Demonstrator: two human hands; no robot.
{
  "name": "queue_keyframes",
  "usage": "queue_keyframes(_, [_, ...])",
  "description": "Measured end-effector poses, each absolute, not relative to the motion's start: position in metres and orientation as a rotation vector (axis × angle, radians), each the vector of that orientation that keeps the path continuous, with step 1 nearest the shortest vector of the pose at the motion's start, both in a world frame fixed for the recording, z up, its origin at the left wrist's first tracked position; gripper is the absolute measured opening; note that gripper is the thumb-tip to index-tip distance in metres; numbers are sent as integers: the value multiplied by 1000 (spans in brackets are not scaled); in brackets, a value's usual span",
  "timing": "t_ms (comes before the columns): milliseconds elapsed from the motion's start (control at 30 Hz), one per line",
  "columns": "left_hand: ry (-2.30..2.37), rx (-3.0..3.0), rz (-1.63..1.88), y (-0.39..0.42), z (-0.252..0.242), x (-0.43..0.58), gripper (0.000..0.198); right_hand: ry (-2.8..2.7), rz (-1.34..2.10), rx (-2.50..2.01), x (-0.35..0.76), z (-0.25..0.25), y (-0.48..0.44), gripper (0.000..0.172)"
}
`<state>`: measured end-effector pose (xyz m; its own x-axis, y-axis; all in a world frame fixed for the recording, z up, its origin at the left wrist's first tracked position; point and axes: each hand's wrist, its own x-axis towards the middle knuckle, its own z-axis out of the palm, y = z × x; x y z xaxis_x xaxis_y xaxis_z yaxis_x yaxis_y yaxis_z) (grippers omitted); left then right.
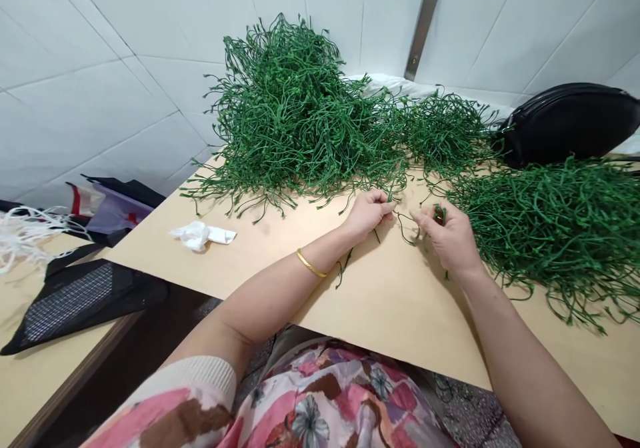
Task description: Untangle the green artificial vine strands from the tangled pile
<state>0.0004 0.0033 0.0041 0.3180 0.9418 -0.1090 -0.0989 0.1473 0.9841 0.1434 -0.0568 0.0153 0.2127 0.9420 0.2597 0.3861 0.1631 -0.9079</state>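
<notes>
My left hand [369, 216], a gold bangle on its wrist, pinches a thin green cord above the middle of the table. A thin green strand [407, 231] loops in the gap between my two hands. My right hand [453, 240] is closed, thumb and fingertips together, with a bit of green cord showing among its fingers. Behind the left hand rises a big tangled heap of green cords [295, 108] with small knobbed ends. Beside the right hand spreads another pile of green cords [555, 228]. A short loose piece [344, 268] lies by the left forearm.
A smaller cord clump [440, 131] and a black bag [575, 121] sit at the back, against the tiled wall [165, 8]. Crumpled white tissue [200, 235] lies on the wooden table [270, 261]. Left, a lower surface holds black mesh fabric [75, 298] and white strings [30, 235].
</notes>
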Motion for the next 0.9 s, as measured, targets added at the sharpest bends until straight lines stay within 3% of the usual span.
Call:
queue_keyframes(100, [949,1154,948,3,4,1,27,-1367,591,-1448,134,6,-53,20])
queue_keyframes(200, [941,1156,970,3,4,2,28,-1463,604,-1541,127,0,-50,28])
queue_keyframes(333, [917,1210,951,3,1,2,26,-1650,562,-1715,126,-2,-47,18])
queue_keyframes(533, [1024,1263,975,8,-7,9,28,-1964,261,-1908,119,9,-55,19])
queue_keyframes(733, [1200,1233,1101,17,-4,9,29,-2214,276,-1610,94,47,-104,21])
queue_keyframes(800, [1135,1274,1054,14,0,5,28,-2199,139,-1480,103,65,-112,26])
queue_keyframes(900, [958,1210,892,8,7,-5,20,-1917,-388,-1606,151,91,-101,27])
